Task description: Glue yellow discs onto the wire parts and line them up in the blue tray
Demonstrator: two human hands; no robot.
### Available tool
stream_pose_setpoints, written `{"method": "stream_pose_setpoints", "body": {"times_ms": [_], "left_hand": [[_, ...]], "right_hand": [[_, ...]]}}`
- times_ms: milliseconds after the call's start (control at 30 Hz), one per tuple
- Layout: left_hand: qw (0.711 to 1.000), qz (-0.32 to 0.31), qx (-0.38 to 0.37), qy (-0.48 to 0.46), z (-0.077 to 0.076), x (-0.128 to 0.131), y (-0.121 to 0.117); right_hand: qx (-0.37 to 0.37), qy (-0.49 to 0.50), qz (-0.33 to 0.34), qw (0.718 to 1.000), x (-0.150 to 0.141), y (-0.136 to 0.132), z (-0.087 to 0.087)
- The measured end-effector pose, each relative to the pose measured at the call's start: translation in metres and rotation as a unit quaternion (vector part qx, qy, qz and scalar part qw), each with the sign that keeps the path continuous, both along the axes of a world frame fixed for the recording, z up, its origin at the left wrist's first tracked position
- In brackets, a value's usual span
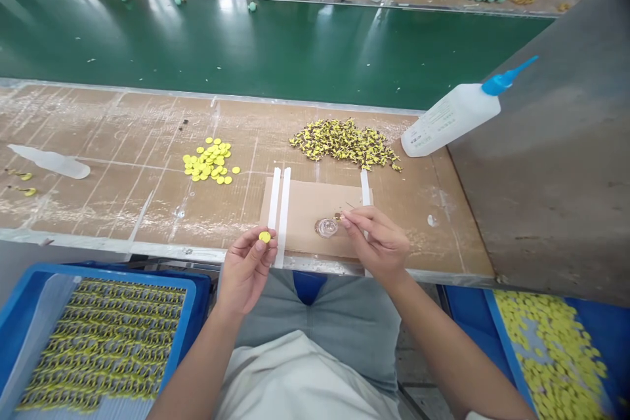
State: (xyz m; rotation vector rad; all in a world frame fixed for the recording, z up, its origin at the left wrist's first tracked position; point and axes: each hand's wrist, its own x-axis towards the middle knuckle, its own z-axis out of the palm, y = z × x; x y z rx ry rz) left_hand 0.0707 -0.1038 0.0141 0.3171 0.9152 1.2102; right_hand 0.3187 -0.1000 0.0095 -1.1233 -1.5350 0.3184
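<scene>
My left hand point(249, 269) is closed, pinching a small round yellow disc point(264, 237) between thumb and fingers. My right hand point(378, 244) pinches a tiny dark brown and yellow piece point(338, 216) at its fingertips. That piece is over or at the rim of a small clear dish point(325, 228); whether it touches, I cannot tell. The dish stands on a cardboard sheet point(308, 200) with white tape strips. A loose pile of yellow discs point(209, 161) lies to the left. Behind the sheet is a heap of small yellow and dark pieces point(344, 141).
A white bottle with a blue nozzle point(450, 119) leans against a metal panel point(551, 144) at right. A blue tray point(184, 315) at lower left holds rows of yellow and dark pieces. Yellow discs fill another tray point(499, 335) at lower right. Beyond the green belt point(295, 46), other people's hands work.
</scene>
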Motion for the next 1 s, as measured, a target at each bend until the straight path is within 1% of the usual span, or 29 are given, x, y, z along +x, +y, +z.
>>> {"method": "stream_pose_setpoints", "body": {"times_ms": [233, 433, 567, 667, 733, 800, 867, 933, 1000], "left_hand": [[1.0, -0.004, 0.011, 0.0, -0.001, 0.0, 0.001], [1.0, -0.002, -0.001, 0.001, -0.003, 0.001, 0.002], [1.0, -0.008, 0.002, 0.007, -0.003, -0.001, 0.002], [1.0, -0.015, 0.012, 0.008, -0.003, 0.0, 0.001], [1.0, -0.02, 0.022, 0.005, -0.001, 0.003, 0.001], [0.999, -0.024, 0.036, -0.002, 0.002, 0.008, 0.0], [0.998, -0.032, 0.05, -0.009, 0.005, 0.014, -0.002], [0.997, -0.047, 0.059, -0.016, 0.009, 0.022, -0.004], [0.995, -0.066, 0.066, -0.021, 0.013, 0.029, -0.006]], "right_hand": [[0.036, -0.062, 0.021, 0.997, 0.004, 0.003, -0.001], [0.036, -0.08, 0.037, 0.995, 0.006, 0.004, -0.007], [0.03, -0.073, 0.033, 0.996, 0.006, 0.004, -0.006], [0.014, -0.032, 0.011, 0.999, 0.002, 0.001, -0.001], [-0.01, 0.019, -0.023, 0.999, -0.002, -0.003, 0.003], [-0.045, 0.082, -0.064, 0.994, -0.01, -0.009, 0.01], [-0.077, 0.148, -0.087, 0.982, -0.019, -0.017, 0.018], [-0.097, 0.202, -0.078, 0.971, -0.03, -0.024, 0.027], [-0.103, 0.231, -0.048, 0.966, -0.041, -0.03, 0.038]]}}
